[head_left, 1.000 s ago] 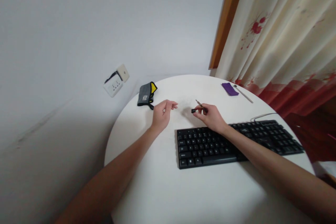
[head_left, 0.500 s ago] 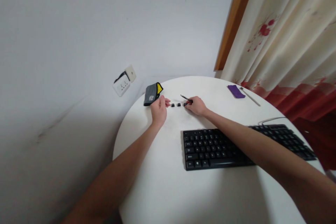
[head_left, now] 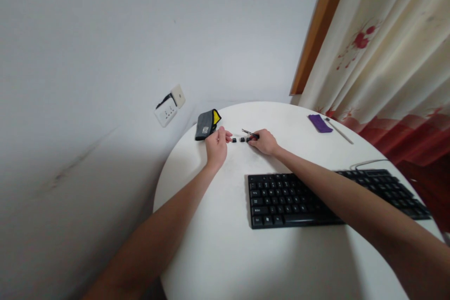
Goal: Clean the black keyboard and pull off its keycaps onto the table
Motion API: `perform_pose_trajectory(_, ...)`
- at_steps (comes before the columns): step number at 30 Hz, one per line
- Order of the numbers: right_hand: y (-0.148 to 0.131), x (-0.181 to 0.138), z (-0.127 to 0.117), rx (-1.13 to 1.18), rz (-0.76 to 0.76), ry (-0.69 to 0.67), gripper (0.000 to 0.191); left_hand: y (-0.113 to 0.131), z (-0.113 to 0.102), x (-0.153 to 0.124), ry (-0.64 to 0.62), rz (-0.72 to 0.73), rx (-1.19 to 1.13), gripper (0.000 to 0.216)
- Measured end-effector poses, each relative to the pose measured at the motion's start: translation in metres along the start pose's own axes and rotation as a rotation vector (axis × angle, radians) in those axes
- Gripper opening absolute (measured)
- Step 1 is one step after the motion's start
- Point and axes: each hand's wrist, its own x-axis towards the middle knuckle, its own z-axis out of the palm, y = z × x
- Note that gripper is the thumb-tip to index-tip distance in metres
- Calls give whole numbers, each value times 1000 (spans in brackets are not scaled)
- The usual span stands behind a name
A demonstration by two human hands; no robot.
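Three small black keycaps lie in a row on the white table: a left keycap (head_left: 234,140), a middle keycap (head_left: 242,139) and a right keycap (head_left: 248,139). My right hand (head_left: 264,141) has its fingertips on the right keycap. It also grips a slim black tool (head_left: 250,133) whose thin metal end points left; its exact kind is unclear. Beside the left keycap rests my left hand (head_left: 217,146), fingers loosely apart, with nothing visible in them. Just behind that hand stands a grey pouch (head_left: 204,125) with a yellow lining.
A black keyboard (head_left: 295,218) lies across the front right, partly under my right forearm. Farther right are a purple cloth (head_left: 319,123) and a thin brush-like stick (head_left: 340,132). A wall with a power socket (head_left: 166,112) borders the left, a curtain (head_left: 379,56) the right.
The view has shifted slightly. My right hand has moved a little left, and the right keycap now sits closer to the middle one. My left hand stays by the left keycap.
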Motion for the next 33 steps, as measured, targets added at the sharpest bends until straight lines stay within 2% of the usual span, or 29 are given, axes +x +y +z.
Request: perform_pose_trajectory(33, 1, 3, 7, 12, -13, 31, 20, 1, 0, 0, -17, 3, 17, 56)
